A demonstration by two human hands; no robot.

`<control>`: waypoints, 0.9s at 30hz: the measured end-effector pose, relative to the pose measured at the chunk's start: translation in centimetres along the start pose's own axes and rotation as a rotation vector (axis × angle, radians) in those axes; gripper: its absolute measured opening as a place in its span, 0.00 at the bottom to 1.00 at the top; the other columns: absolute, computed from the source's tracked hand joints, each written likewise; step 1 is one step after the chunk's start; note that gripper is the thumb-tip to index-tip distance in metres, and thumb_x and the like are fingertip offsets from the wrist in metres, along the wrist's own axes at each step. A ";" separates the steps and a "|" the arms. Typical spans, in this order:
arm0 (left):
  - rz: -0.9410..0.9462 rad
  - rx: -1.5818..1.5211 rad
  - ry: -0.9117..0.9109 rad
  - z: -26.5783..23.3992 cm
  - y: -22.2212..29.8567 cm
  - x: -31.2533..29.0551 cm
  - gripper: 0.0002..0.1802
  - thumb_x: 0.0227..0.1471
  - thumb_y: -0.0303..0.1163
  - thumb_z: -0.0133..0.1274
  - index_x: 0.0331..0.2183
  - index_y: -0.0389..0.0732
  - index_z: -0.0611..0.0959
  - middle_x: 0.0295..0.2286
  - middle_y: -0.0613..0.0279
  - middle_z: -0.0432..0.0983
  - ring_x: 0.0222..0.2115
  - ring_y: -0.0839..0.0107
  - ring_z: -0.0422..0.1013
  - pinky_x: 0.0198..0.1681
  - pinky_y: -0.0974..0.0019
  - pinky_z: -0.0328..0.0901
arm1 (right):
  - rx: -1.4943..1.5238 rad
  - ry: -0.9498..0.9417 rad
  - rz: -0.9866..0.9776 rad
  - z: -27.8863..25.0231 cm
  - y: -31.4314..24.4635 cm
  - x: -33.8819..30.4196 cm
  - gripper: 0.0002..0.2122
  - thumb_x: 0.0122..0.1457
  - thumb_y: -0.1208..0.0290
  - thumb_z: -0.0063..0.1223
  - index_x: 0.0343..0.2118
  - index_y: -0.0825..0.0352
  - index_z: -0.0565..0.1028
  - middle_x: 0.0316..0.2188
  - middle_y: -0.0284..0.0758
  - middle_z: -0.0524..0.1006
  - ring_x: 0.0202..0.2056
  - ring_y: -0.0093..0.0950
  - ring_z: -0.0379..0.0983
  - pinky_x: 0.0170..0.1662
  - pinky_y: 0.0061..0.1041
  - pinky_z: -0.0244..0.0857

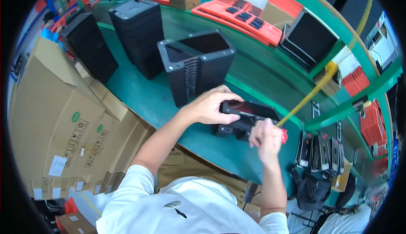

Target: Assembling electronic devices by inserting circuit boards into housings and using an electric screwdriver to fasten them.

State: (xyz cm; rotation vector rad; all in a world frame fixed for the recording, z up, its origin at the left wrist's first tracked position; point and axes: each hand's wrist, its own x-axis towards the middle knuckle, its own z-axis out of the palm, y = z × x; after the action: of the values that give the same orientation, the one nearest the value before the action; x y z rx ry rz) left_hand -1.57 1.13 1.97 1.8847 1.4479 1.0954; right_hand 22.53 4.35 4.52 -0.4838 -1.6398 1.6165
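Note:
My left hand grips the left end of a black rectangular housing, thumb at the near edge and fingers over the far side. The housing rests on the green bench, its top dark and glossy. My right hand is closed at its right end, fingers curled; what they hold is mostly hidden. A red knobbed part shows just right of these fingers. The yellow air hose runs down from the upper right to my right hand. Beyond my left hand stands a stack of black frames.
Two more tall black stacks stand at the back left. Cardboard boxes line the left edge. Red trays lie on the shelf behind. At right are upright black panels, a black bag and a green post.

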 end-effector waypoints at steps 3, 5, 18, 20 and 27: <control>0.129 0.047 0.057 -2.0 2.6 0.3 0.40 0.28 0.42 0.74 0.49 0.47 0.86 0.53 0.46 0.65 0.54 0.47 0.66 0.60 0.54 0.63 | -0.070 -0.113 -0.174 -1.1 -3.8 1.6 0.25 0.73 0.63 0.43 0.15 0.63 0.59 0.14 0.29 0.61 0.14 0.20 0.55 0.16 0.22 0.53; 0.444 0.358 0.123 -4.2 6.1 -0.6 0.41 0.25 0.42 0.74 0.49 0.47 0.86 0.53 0.46 0.64 0.54 0.46 0.66 0.60 0.53 0.63 | -0.188 -0.211 -0.316 -2.1 -5.5 2.3 0.25 0.73 0.64 0.43 0.15 0.64 0.59 0.14 0.30 0.60 0.14 0.19 0.55 0.16 0.22 0.52; 0.018 0.422 0.505 -14.0 2.7 -3.2 0.40 0.39 0.40 0.68 0.57 0.42 0.78 0.53 0.44 0.64 0.58 0.46 0.62 0.63 0.52 0.59 | -0.422 0.445 -0.376 -4.1 -11.1 3.2 0.12 0.71 0.69 0.46 0.29 0.66 0.66 0.27 0.32 0.69 0.18 0.16 0.60 0.21 0.17 0.56; 0.089 0.602 0.589 -13.1 3.9 -3.8 0.38 0.42 0.40 0.67 0.55 0.38 0.78 0.51 0.45 0.66 0.57 0.49 0.63 0.62 0.51 0.59 | -0.456 0.670 -0.316 -4.3 -11.3 2.7 0.10 0.71 0.70 0.46 0.30 0.65 0.66 0.30 0.33 0.70 0.18 0.16 0.60 0.22 0.17 0.57; 0.667 -0.112 0.147 -0.5 15.5 0.8 0.18 0.35 0.30 0.72 0.21 0.46 0.75 0.27 0.61 0.71 0.28 0.64 0.72 0.25 0.63 0.63 | -0.518 0.592 -0.937 -8.2 -11.6 1.0 0.04 0.67 0.79 0.47 0.34 0.67 0.67 0.32 0.36 0.69 0.20 0.20 0.63 0.23 0.18 0.58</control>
State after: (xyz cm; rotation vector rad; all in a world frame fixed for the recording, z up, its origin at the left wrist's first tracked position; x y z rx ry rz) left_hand 6.37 -2.66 14.77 2.3069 0.7990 1.5989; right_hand 30.80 9.15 15.07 -0.3130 -1.4502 0.3114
